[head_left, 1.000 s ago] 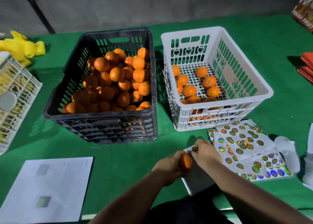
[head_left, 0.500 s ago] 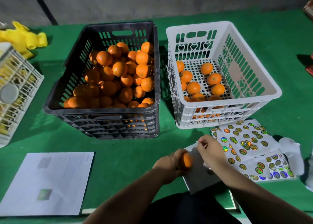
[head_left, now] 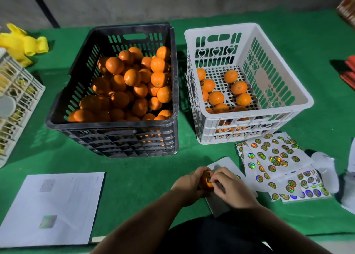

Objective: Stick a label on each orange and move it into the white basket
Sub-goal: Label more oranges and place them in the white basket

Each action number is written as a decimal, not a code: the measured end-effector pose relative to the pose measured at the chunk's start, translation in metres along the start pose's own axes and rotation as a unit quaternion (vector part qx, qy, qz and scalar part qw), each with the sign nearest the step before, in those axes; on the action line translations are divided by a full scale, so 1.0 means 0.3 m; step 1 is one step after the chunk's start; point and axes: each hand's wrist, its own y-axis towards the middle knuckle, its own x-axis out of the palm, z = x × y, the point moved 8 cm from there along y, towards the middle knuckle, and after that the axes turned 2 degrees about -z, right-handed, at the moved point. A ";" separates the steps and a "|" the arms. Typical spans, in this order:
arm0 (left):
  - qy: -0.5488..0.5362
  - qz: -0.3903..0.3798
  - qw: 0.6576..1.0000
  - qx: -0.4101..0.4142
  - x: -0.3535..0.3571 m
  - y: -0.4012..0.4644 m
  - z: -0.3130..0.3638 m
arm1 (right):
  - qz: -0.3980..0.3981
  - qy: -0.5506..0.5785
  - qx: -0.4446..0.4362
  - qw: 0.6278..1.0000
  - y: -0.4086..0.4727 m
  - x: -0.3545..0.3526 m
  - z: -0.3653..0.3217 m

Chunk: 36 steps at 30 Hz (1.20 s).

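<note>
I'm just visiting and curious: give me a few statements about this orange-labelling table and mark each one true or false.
1. The left hand holds an orange. True.
2. The right hand is reaching into the white basket. False: its fingers are at the held orange, on a label.
3. The black crate holds more oranges than the white basket. True.
4. The sticker sheets lie left of the black crate. False: they lie in front of the white basket, to the right.

No sleeves are worn: both forearms are left bare to the left hand (head_left: pixel 189 184) and right hand (head_left: pixel 229 185). Dark clothing is seen below.
</note>
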 end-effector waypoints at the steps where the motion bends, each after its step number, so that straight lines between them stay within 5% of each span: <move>1: -0.006 -0.002 1.000 0.000 -0.001 0.003 -0.003 | 0.005 0.003 0.003 1.000 0.000 -0.004 -0.002; 4: -0.075 -0.045 0.996 -0.005 0.003 0.003 -0.019 | 0.014 0.008 0.013 1.000 0.000 -0.012 -0.005; 8: -0.321 -0.047 0.945 -0.038 0.008 -0.001 -0.011 | 0.001 0.007 0.010 1.000 0.006 -0.014 -0.003; 11: -0.272 0.005 0.961 -0.041 -0.018 0.008 -0.022 | -0.019 0.006 0.002 1.000 0.005 -0.009 -0.002; 18: -0.309 -0.011 0.949 -0.060 -0.015 0.013 -0.020 | -0.022 0.076 0.077 0.994 -0.017 -0.005 0.046; 22: -0.286 -0.020 0.956 -0.061 -0.009 0.020 -0.011 | 0.084 0.240 0.224 0.941 -0.042 0.004 0.109; 26: -0.310 0.001 0.948 -0.070 -0.005 0.011 -0.017 | 0.154 0.352 0.274 0.882 -0.025 0.008 0.114; 36: -0.338 0.006 0.938 -0.078 0.001 0.026 -0.024 | 0.129 0.266 0.243 0.924 -0.043 -0.003 0.058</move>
